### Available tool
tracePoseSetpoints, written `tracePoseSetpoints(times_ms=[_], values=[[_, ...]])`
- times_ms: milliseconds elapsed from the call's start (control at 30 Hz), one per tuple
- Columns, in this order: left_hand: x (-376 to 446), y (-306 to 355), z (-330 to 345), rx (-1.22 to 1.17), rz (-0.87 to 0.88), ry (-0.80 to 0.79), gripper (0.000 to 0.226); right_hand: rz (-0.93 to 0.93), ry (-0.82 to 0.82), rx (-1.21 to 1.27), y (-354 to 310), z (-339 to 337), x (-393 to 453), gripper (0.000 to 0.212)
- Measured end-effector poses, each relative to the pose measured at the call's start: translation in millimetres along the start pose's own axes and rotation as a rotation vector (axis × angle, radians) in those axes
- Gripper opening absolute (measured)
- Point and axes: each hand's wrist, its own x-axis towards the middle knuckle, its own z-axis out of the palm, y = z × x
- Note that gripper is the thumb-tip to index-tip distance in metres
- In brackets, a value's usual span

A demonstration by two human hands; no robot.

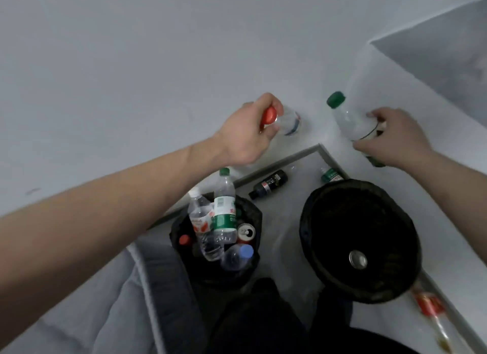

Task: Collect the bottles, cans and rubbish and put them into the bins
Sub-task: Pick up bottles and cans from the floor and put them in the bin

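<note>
My left hand (pixel 246 135) grips the neck of a clear bottle with a red cap (pixel 286 121), held up in front of the white wall. My right hand (pixel 390 139) holds a clear bottle with a green cap (pixel 347 118) by its body, cap pointing up and left. Below stand two bins lined with black bags. The left bin (pixel 253 211) is full of plastic bottles and a red can. The right bin (pixel 361 237) is nearly bare, with one can (pixel 358 259) at its bottom.
On the floor behind the bins lie a dark bottle (pixel 268 183) and a green-labelled bottle (pixel 330 175). A bottle with a red label (pixel 428 305) lies on the floor at lower right. White walls meet in a corner; a grey cushion (pixel 147 295) is at lower left.
</note>
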Motion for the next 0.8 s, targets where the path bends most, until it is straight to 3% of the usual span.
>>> tracePoseSetpoints(times_ms=[133,300,633,800], values=[[-91.9,8.4,-73.7,0.037,-0.072,0.111,0.022,-0.015,-0.007,0.311,-71.0,4.6,-95.0,0.054],[-178.5,-19.1,-92.5,0.127,-0.196,0.108,0.023,-0.047,-0.114,0.381,-121.4,51.9,-149.9,0.052],[-227.2,-52.0,-19.4,0.481,-0.334,-0.327,0.039,0.0,-0.25,0.365,-145.8,117.9,-191.5,0.047],[-214.9,-53.8,2.3,0.517,-0.405,-0.465,0.033,0.057,-0.262,0.352,-137.7,125.0,-177.4,0.046]])
